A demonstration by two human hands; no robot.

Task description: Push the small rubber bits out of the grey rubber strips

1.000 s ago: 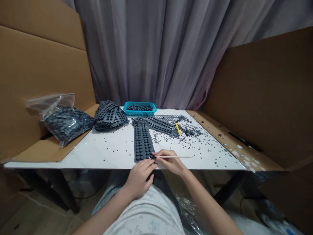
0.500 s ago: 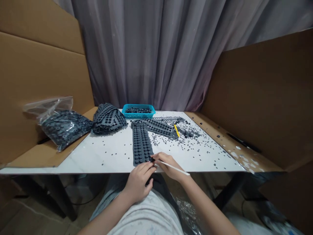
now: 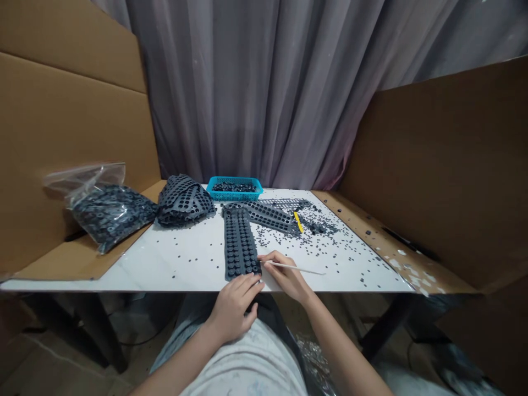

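A dark grey moulded strip (image 3: 240,242) with rows of round raised knobs lies lengthwise in front of me, its near end by the table's front edge. My left hand (image 3: 236,302) rests its outstretched fingers on that near end, with the thumb apart below. To the right of the strip, my right hand (image 3: 285,276) is closed in a pinch on a thin white stick (image 3: 303,269). The stick's long end points right, and its other end lies among my fingertips near the strip's right edge. Whatever is at that tip is too small to make out.
Behind the strip lie a holed grey strip (image 3: 270,217), a yellow stick (image 3: 298,222) and a blue basket (image 3: 235,196) of small black parts. At left are piled perforated sheets (image 3: 183,203) and a filled plastic bag (image 3: 113,214). Small dark discs (image 3: 317,236) litter the table.
My right hand has drawn slightly up and right from the strip's near corner. The white stick has swung flatter. My left hand stays on the strip's near end.
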